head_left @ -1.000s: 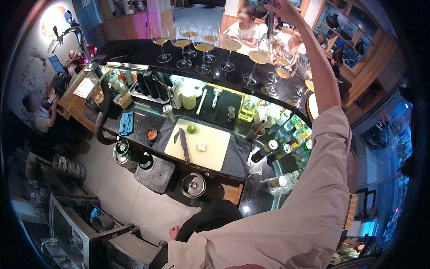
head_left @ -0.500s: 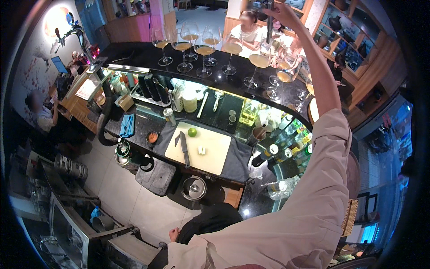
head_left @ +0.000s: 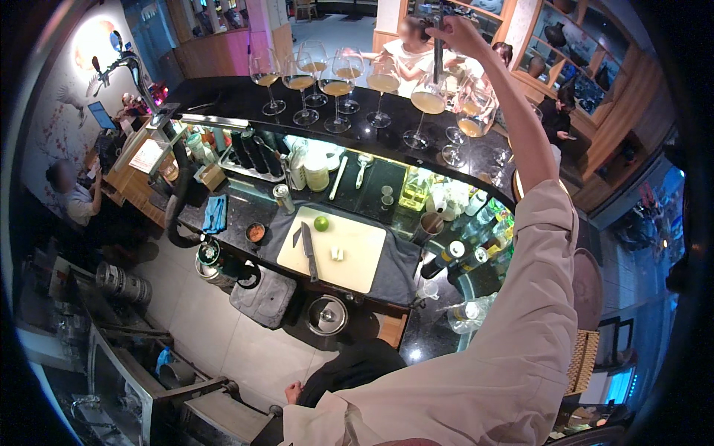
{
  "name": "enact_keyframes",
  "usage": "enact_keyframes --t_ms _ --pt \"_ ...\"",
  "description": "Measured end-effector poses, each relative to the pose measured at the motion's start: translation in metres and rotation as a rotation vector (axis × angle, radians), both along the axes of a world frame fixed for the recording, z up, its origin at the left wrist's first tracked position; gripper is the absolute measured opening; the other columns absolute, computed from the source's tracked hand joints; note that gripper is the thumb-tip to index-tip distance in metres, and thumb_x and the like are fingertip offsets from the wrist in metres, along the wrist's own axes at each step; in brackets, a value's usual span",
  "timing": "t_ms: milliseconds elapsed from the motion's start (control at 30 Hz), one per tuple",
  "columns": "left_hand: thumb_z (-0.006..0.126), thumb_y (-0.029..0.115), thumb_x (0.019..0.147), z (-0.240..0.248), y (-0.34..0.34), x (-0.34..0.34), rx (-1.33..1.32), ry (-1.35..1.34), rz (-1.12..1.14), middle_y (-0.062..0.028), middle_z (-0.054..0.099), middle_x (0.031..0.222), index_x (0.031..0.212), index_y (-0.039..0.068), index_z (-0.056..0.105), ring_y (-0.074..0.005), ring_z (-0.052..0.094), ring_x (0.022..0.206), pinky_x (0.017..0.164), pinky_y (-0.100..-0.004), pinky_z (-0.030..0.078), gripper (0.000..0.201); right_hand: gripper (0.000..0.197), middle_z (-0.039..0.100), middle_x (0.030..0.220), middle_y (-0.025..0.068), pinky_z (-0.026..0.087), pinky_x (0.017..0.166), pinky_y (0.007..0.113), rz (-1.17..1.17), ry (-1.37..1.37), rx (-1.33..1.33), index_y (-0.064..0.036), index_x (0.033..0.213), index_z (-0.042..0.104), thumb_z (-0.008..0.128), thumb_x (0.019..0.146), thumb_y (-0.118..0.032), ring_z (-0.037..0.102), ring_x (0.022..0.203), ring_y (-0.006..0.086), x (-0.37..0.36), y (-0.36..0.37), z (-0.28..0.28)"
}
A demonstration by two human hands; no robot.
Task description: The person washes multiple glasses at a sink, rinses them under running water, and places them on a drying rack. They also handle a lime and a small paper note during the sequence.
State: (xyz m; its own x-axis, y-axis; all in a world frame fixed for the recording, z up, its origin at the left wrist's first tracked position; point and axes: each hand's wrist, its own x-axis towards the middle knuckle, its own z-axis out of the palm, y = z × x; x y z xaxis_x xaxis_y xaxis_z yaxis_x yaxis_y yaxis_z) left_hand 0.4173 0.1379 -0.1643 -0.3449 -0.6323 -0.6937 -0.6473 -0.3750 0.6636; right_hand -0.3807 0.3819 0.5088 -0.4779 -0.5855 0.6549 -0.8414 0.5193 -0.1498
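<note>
My right hand is raised over the bar at the far right, its fingers closed on the top of a long dark stick-like tool. The tool hangs upright, its lower end at the mouth of a stemmed wine glass holding a cloudy yellowish drink; whether it touches the drink I cannot tell. Beside it stands another filled glass, and several more, such as this wine glass, line the bar to the left. My left hand hangs low by my side with curled fingers, and nothing shows in it.
Below the bar, a cutting board bears a knife, a green lime and small pale pieces. Cans and bottles crowd the counter's right. A beer tap rises at far left. People sit beyond the bar.
My right hand has shifted slightly left and lower with the dark tool, bringing its lower end closer to the glass. A person beyond the bar has moved. The whole view has shifted slightly.
</note>
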Motion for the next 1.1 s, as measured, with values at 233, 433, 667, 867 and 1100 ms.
enact_keyframes --t_ms 233,433,667,867,1100 --pt "0.061 0.021 0.083 0.018 0.001 -0.007 0.045 -0.083 0.015 -0.0063 0.063 0.067 0.077 -0.004 0.066 -0.0119 0.056 0.058 0.054 -0.0259 0.044 0.026 0.052 0.06 0.064 0.0085 0.043 0.052 0.036 -0.155 0.035 0.114 -0.0008 0.085 0.064 0.063 0.083 -0.053 0.056 0.057 0.0193 -0.018 0.003 -0.027" --pt "0.061 0.021 0.083 0.018 0.002 -0.007 0.053 -0.072 -0.018 -0.0068 0.064 0.068 0.08 -0.005 0.066 -0.0121 0.057 0.058 0.055 -0.0264 0.045 0.026 0.056 0.054 0.054 0.0051 0.041 0.05 0.035 -0.085 -0.085 0.039 -0.002 0.076 0.06 0.064 0.08 -0.058 0.052 0.052 0.0176 -0.023 0.008 -0.046" --pt "0.06 0.02 0.083 0.015 0.003 -0.007 0.018 -0.044 -0.003 -0.01 0.066 0.074 0.087 -0.007 0.066 -0.0144 0.059 0.06 0.057 -0.0272 0.048 0.028 0.055 0.062 0.059 0.0056 0.05 0.049 0.027 -0.109 -0.317 0.007 -0.0027 0.068 0.058 0.068 0.078 -0.056 0.064 0.056 0.0125 -0.017 0.007 -0.042" --pt "0.06 0.02 0.083 0.008 0.005 -0.005 -0.002 -0.044 0.004 -0.0105 0.067 0.074 0.087 -0.008 0.066 -0.0153 0.06 0.062 0.059 -0.028 0.049 0.028 0.051 0.064 0.061 0.0059 0.05 0.049 0.027 -0.11 -0.32 0.003 0.0001 0.077 0.064 0.07 0.079 -0.05 0.064 0.056 0.0132 -0.009 0.006 -0.033" --pt "0.058 0.022 0.083 -0.008 -0.008 0.001 -0.106 -0.028 -0.129 -0.0032 0.062 0.063 0.071 0.0 0.066 -0.0109 0.054 0.058 0.058 -0.026 0.044 0.026 0.032 0.067 0.073 0.0066 0.047 0.051 0.029 0.023 -0.248 -0.222 -0.0024 0.092 0.067 0.065 0.086 -0.034 0.061 0.061 0.0129 -0.023 0.024 -0.014"
